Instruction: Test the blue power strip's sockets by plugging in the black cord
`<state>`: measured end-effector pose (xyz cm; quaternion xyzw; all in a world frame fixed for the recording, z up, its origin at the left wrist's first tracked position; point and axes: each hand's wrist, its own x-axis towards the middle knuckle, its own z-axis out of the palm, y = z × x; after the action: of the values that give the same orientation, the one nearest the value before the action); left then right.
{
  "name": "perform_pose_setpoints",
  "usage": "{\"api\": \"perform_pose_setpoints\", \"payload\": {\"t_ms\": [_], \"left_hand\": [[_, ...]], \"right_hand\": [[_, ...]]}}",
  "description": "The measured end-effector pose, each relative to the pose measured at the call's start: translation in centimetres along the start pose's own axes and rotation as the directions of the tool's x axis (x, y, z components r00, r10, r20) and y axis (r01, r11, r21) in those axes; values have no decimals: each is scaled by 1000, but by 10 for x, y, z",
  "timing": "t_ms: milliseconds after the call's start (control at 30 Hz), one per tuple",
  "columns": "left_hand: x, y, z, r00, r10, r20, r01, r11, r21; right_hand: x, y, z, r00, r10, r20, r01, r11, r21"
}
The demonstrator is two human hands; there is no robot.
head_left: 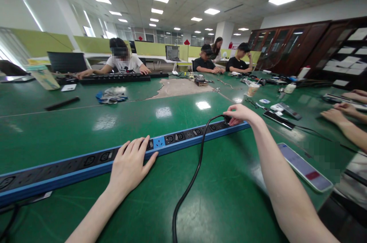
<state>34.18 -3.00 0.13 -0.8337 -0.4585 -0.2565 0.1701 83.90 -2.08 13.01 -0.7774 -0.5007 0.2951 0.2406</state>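
A long blue-edged power strip [187,139] with black sockets and one blue socket [159,142] lies slantwise on the green table. My left hand [130,162] is laid across it, fingers over the top and thumb along the near side, holding it. Near the strip's right end, my right hand [236,114] pinches a black plug [227,119] at a socket; the fingers partly hide it, and how deep it sits I cannot tell. From the plug a black cable [197,166] arches over the strip and runs down toward me.
Right of my forearm lies a phone [305,167], with a black device [278,119] beyond it. A drink cup [253,90], gloves [111,95] and a dark bar [62,103] are farther back. Another person's hands [341,114] rest at the right; several people sit across the table.
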Motion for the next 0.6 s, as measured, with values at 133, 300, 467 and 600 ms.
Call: {"api": "perform_pose_setpoints", "payload": {"t_ms": [133, 300, 467, 600], "left_hand": [[0, -1, 1, 1000, 12, -1, -12, 1000, 10], [0, -2, 3, 1000, 17, -26, -17, 1000, -5], [0, -2, 4, 1000, 7, -20, -8, 1000, -21], [-1, -2, 3, 1000, 4, -6, -4, 1000, -17]], "right_hand": [[-5, 1, -8, 998, -54, 45, 52, 997, 59], [-17, -3, -11, 981, -171, 90, 174, 984, -28], [-23, -11, -13, 964, -204, 171, 254, 898, -359], [-21, -17, -7, 947, -270, 174, 316, 690, -651]]}}
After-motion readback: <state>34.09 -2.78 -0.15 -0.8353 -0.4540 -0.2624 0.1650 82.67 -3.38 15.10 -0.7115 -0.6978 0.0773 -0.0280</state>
